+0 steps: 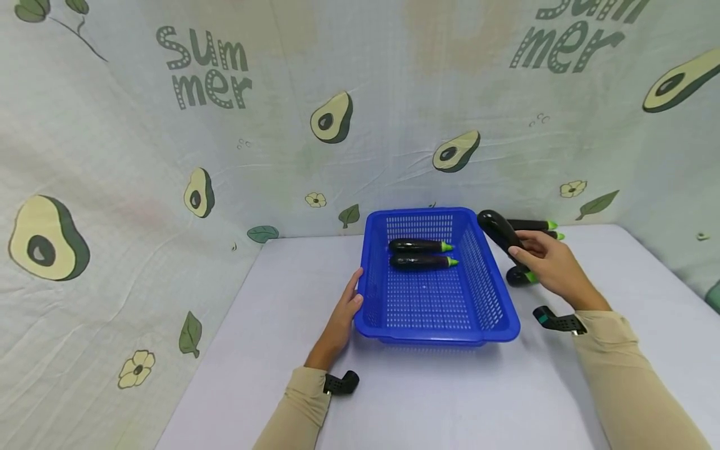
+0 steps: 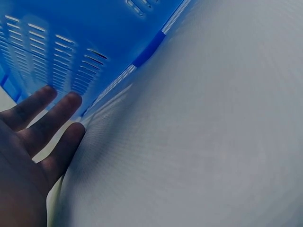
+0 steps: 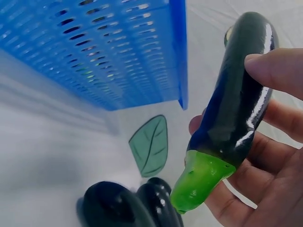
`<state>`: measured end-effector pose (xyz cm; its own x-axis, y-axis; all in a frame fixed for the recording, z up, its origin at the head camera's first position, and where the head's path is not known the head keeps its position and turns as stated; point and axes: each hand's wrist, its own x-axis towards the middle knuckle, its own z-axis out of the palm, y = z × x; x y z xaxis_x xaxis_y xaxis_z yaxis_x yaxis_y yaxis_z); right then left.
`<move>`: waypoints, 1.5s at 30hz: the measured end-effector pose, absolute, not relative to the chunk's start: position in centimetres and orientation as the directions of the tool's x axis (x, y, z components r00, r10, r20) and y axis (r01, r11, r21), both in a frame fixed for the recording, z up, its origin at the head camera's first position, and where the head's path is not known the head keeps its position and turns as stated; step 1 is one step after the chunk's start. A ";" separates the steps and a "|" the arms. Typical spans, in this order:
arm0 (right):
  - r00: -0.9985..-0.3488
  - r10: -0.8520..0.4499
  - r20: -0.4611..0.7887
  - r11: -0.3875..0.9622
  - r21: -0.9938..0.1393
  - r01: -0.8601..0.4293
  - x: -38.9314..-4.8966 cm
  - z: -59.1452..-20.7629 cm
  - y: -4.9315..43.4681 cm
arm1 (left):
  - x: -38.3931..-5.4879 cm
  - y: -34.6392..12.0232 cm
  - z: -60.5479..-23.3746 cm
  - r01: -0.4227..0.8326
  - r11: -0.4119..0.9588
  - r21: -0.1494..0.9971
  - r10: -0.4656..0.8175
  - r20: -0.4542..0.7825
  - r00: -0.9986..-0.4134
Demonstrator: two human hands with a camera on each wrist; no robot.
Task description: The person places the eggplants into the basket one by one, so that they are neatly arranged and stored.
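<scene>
The basket stands on the tabletop, with the hanging cloth behind. In the basket's rear part lie two eggplants side by side, a back eggplant and a front eggplant, stem ends to the right. The left hand is at the basket's left side. To the right, the right hand holds a raised eggplant just beside the right rim. Right of the basket, two more eggplants lie behind this hand, and another eggplant lies nearer, below the held one.
</scene>
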<state>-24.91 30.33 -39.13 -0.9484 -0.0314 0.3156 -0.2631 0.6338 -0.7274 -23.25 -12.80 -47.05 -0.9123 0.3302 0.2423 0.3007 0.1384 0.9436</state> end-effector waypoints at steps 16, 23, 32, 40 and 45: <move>-0.962 -0.148 0.231 0.633 -0.725 -0.272 -26.6 -36.8 29.4 | -21.1 -12.6 -43.5 0.277 0.148 0.950 0.364 0.208 -0.908; -0.969 -0.173 0.174 0.649 -0.720 -0.246 -27.4 -36.4 28.5 | -21.0 -12.7 -43.6 0.259 0.142 0.955 0.369 0.192 -0.909; -0.967 -0.203 0.156 0.619 -0.745 -0.250 -28.4 -35.6 27.3 | -23.4 -12.9 -46.8 0.280 0.130 0.951 0.356 0.218 -0.909; -0.954 -0.237 0.181 0.606 -0.740 -0.291 -28.5 -35.4 26.4 | -23.3 -12.7 -47.4 0.295 0.131 0.947 0.332 0.239 -0.913; -0.953 -0.244 0.180 0.603 -0.742 -0.294 -28.8 -34.8 25.5 | -23.3 -12.8 -47.3 0.305 0.127 0.944 0.333 0.250 -0.909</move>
<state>-28.82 25.48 -34.81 -0.9530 -0.2438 0.1800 -0.2943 0.6029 -0.7415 -23.34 -12.82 -47.30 -0.9094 0.3328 0.2496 0.3055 0.1271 0.9437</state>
